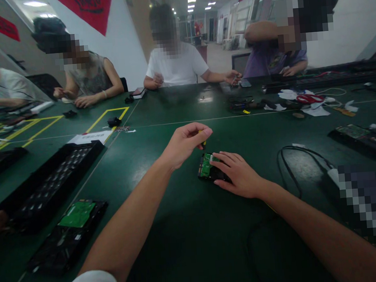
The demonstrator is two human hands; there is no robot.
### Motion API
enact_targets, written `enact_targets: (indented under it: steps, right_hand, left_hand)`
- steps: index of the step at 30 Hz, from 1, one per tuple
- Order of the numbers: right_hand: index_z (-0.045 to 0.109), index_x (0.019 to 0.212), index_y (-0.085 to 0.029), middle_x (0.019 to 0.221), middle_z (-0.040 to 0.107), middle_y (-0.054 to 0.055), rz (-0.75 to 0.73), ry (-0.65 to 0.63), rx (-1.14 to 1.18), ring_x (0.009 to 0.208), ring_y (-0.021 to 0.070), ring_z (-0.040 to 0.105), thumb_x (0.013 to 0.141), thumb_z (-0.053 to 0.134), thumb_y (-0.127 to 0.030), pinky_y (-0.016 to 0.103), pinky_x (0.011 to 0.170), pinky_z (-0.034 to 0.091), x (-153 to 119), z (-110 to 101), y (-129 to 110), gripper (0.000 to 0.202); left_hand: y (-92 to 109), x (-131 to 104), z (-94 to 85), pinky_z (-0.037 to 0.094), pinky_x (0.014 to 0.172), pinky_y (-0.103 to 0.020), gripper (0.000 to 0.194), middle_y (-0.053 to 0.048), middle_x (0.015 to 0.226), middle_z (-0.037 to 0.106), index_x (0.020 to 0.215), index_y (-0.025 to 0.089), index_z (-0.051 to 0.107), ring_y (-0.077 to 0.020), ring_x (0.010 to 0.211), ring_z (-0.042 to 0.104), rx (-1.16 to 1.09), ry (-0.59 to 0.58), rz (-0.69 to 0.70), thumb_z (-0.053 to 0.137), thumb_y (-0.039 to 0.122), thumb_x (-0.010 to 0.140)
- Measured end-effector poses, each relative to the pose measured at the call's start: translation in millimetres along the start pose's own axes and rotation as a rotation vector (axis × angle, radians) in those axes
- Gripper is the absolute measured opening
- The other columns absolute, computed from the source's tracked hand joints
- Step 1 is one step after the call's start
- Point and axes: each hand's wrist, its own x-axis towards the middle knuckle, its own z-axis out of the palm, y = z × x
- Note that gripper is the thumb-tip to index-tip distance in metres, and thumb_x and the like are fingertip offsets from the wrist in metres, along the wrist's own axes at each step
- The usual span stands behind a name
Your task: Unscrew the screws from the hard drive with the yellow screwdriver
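Left hand [185, 144] is pinching a yellow tool [203, 145], best held upright; spread right hand [239, 174] is bracing the hard drive [205, 167].

Drive [205, 167] partly hidden under right hand [239, 174]; yellow tool [203, 145] mostly covered.

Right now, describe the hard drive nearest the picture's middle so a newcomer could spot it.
On the green table, find the wearer's right hand, mid-picture. Beneath it lies a hard drive, green circuit board up. Unlike the similar lower-left unit and far-right unit, a hand partly covers it.
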Motion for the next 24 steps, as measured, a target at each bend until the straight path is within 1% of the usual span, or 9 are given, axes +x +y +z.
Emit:
enact_targets:
  steps: [2,4,9,11,13,15,19,21,24]
  right_hand:
    - [0.051,0.156,-0.023,0.166,0.044,0.016,0.002,0.01,0.011,0.152,0.0415,0.039,0.102,0.059,-0.053,0.065,0.121,0.033,0.2,-0.2,-0.3,0.062]
    - [0.051,0.156,-0.024,0.165,0.045,0.016,0.001,0.013,0.017,0.151,0.0416,0.039,0.101,0.06,-0.052,0.065,0.121,0.033,0.3,-0.6,-0.4,0.062]
    - [0.051,0.156,-0.022,0.165,0.044,0.016,0.002,-0.004,0.004,0.152,0.0411,0.038,0.102,0.058,-0.053,0.064,0.121,0.032,0.5,-1.7,-0.6,0.063]
    - [0.051,0.156,-0.021,0.165,0.045,0.017,0.001,-0.007,0.003,0.152,0.041,0.038,0.103,0.058,-0.054,0.064,0.122,0.032,0.4,-1.6,-0.6,0.063]
    - [0.051,0.156,-0.022,0.165,0.045,0.016,0.001,-0.002,0.005,0.152,0.041,0.038,0.102,0.058,-0.053,0.064,0.121,0.032,0.1,-1.0,-0.4,0.062]
    - [0.051,0.156,-0.024,0.165,0.045,0.014,0.003,0.008,0.008,0.152,0.0412,0.038,0.102,0.058,-0.053,0.065,0.121,0.032,-0.2,-0.2,-0.1,0.062]
    - [0.05,0.158,-0.027,0.165,0.046,0.013,0.001,0.016,0.014,0.152,0.0418,0.038,0.102,0.058,-0.053,0.067,0.12,0.032,-0.7,0.5,0.4,0.062]
    - [0.05,0.158,-0.026,0.165,0.046,0.013,0.0,0.011,0.014,0.152,0.0418,0.038,0.102,0.058,-0.053,0.067,0.12,0.032,-0.7,0.2,0.4,0.062]
    - [0.05,0.157,-0.026,0.166,0.044,0.013,-0.001,0.009,0.012,0.152,0.0418,0.038,0.102,0.058,-0.053,0.067,0.121,0.031,-0.5,-0.4,0.0,0.062]
  left_hand:
    - [0.0,-0.6,-0.7,0.047,0.063,-0.023,0.029,-0.001,0.083,0.064,0.089,0.018,0.076,-0.0116,0.074,0.056,0.048,0.009,0.005,0.083,0.046,0.085]
    - [-0.1,-0.8,-2.0,0.048,0.064,-0.023,0.03,-0.002,0.084,0.065,0.09,0.018,0.077,-0.012,0.075,0.057,0.074,0.005,0.009,0.083,0.047,0.085]
    - [3.1,-1.9,-2.8,0.048,0.061,-0.023,0.032,-0.005,0.096,0.07,0.104,0.019,0.079,-0.0128,0.078,0.059,0.119,-0.065,0.012,0.076,0.049,0.091]
    - [5.2,-2.8,-1.7,0.048,0.059,-0.022,0.032,-0.006,0.099,0.071,0.11,0.019,0.076,-0.0137,0.08,0.061,0.1,-0.08,-0.007,0.075,0.046,0.091]
    - [6.4,-3.4,-0.4,0.049,0.06,-0.022,0.031,-0.006,0.1,0.072,0.111,0.019,0.072,-0.0151,0.085,0.065,0.052,-0.089,-0.034,0.075,0.042,0.091]
    - [6.2,-3.5,0.4,0.051,0.062,-0.023,0.028,-0.007,0.1,0.073,0.108,0.018,0.067,-0.0162,0.089,0.067,-0.006,-0.079,-0.054,0.075,0.039,0.092]
    - [4.1,-2.5,1.0,0.053,0.066,-0.024,0.023,-0.009,0.099,0.075,0.097,0.018,0.061,-0.0173,0.09,0.069,-0.09,-0.016,-0.094,0.074,0.036,0.092]
    - [3.7,-2.1,1.2,0.053,0.067,-0.025,0.022,-0.009,0.1,0.076,0.095,0.017,0.062,-0.0174,0.09,0.069,-0.108,-0.008,-0.111,0.073,0.036,0.092]
    - [3.3,-1.6,0.7,0.052,0.068,-0.025,0.02,-0.008,0.1,0.074,0.095,0.017,0.068,-0.016,0.088,0.067,-0.063,-0.018,-0.105,0.072,0.037,0.092]
